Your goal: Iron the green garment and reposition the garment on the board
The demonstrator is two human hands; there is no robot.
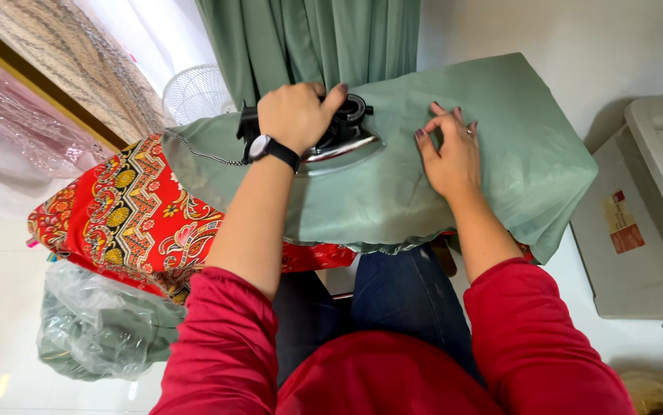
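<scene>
On the ironing surface, pale green fabric point(500, 146) lay spread flat over a red patterned cover point(127, 211), its near edge hanging just past the board toward the person's knees. Left hand point(294, 115) was closed round the handle of the iron point(339, 142), fingers wrapped, thumb out toward the top; soleplate sat flat on the cloth, nose pointing right. Right hand point(448, 150) held nothing: palm down on the fabric just beside the iron's nose, fingertips bent and pressing, pinning the cloth.

Step in hand, as I judged it: mid-press, iron working the middle of the panel while the other hand kept the cloth taut. Cloth right of the hand looked smooth; its far right corner draped off the edge.

Next pass would have called for the pinning hand to stay ahead of the soleplate, apart from the hot edge, and tension held so no crease got ironed in.

Clear plastic bag point(97, 327) with more green cloth sat on the floor at left; white fan point(193, 92) behind the board.
</scene>
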